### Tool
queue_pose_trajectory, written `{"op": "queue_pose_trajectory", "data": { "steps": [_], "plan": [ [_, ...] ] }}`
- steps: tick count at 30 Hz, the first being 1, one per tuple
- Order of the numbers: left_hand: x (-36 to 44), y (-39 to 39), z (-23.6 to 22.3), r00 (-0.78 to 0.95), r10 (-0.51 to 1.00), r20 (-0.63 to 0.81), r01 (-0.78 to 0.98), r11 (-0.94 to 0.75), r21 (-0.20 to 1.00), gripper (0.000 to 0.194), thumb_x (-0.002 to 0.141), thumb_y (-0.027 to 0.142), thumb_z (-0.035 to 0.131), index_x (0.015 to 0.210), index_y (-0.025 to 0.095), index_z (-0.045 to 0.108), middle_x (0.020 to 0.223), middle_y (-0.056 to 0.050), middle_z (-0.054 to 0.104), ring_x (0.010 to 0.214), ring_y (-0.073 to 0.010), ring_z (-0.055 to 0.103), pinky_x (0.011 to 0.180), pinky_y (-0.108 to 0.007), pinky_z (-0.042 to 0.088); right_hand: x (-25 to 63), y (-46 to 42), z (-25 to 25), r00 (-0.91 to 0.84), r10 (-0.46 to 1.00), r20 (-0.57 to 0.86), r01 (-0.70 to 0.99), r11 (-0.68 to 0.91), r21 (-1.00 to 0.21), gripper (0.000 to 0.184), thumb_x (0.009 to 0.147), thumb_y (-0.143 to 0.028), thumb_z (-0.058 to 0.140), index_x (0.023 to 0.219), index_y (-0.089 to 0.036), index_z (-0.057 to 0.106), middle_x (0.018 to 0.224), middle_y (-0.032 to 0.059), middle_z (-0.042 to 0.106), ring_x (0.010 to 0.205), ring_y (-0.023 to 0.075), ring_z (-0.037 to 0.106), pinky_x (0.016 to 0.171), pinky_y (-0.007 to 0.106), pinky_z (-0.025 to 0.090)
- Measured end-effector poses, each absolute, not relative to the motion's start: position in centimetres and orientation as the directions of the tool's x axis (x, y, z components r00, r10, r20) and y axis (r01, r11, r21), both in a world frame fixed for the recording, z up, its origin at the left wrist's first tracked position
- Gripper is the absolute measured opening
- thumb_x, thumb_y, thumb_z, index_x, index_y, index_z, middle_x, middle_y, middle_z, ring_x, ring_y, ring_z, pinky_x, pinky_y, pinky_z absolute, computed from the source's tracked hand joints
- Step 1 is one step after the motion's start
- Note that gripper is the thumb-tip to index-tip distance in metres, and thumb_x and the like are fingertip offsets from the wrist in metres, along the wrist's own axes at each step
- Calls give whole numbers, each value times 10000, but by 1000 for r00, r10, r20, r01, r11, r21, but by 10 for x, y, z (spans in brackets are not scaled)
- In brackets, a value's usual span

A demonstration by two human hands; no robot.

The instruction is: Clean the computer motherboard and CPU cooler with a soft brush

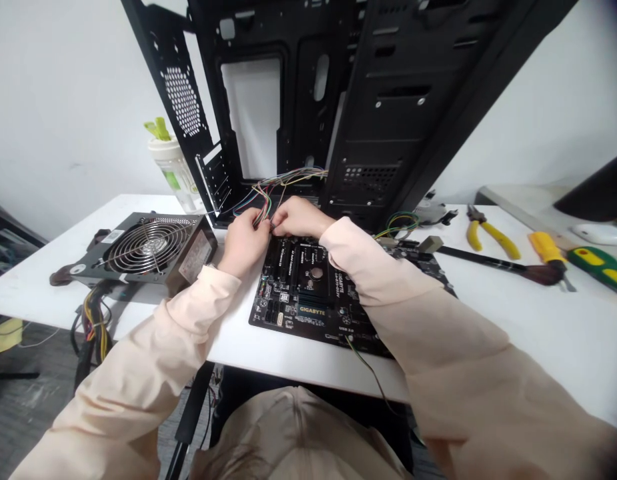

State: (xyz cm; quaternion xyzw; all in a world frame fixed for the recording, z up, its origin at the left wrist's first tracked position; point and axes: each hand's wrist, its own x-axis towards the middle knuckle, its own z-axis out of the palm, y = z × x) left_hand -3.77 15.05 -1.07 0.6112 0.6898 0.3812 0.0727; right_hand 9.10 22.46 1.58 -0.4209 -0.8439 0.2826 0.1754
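Note:
My left hand (247, 241) is closed on a bundle of thin coloured wires (266, 197) that comes out of the open black computer case (301, 80). Close against it, my right hand (303, 217) pinches at the same wires; their ends are hidden by my fingers. Both hands are just over the far edge of a black Gigabyte motherboard (293, 303), which lies flat on the white table (238, 337). My right forearm covers part of the board. A thin dark and yellow cable (368, 367) runs from the board's near edge over the table edge.
To the left sits a power supply (151, 247) with its cable bundle (94, 323) hanging down. Behind it stands a clear cup (175, 173). On the right lie yellow-handled pliers (493, 233), a brush (508, 261), a yellow-handled tool (547, 248) and a green-yellow handle (601, 267).

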Motion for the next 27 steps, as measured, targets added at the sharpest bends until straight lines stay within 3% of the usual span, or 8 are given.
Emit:
{"op": "queue_pose_trajectory", "data": {
  "steps": [14, 20, 27],
  "plan": [
    [-37, 150, -10, -224, 919, 325, 822, -1, 570, 211, 870, 248, 492, 966, 171, 663, 974, -45, 709, 905, -217, 624, 818, -315, 455, 89, 215, 22, -642, 760, 103, 640, 605, -475, 62, 664, -66, 675, 641, -116, 703, 520, -37, 528, 562, 90, 488, 597, 224, 361],
    [-35, 145, -7, -194, 929, 314, 871, 16, 491, 226, 892, 255, 498, 1034, 190, 662, 1031, -53, 715, 963, -237, 639, 850, -334, 450, 90, 220, 21, -737, 663, 132, 586, 724, -363, 177, 749, -101, 636, 580, -131, 681, 527, -27, 531, 582, 91, 474, 629, 235, 336],
    [-30, 140, -3, -166, 938, 303, 932, 49, 360, 213, 900, 251, 496, 1029, 188, 653, 1004, -99, 721, 973, -290, 658, 847, -379, 451, 89, 220, 15, -755, 639, 148, 591, 760, -270, 174, 771, -101, 622, 616, -130, 697, 566, -7, 574, 608, 108, 502, 657, 245, 341]
  ]
}}
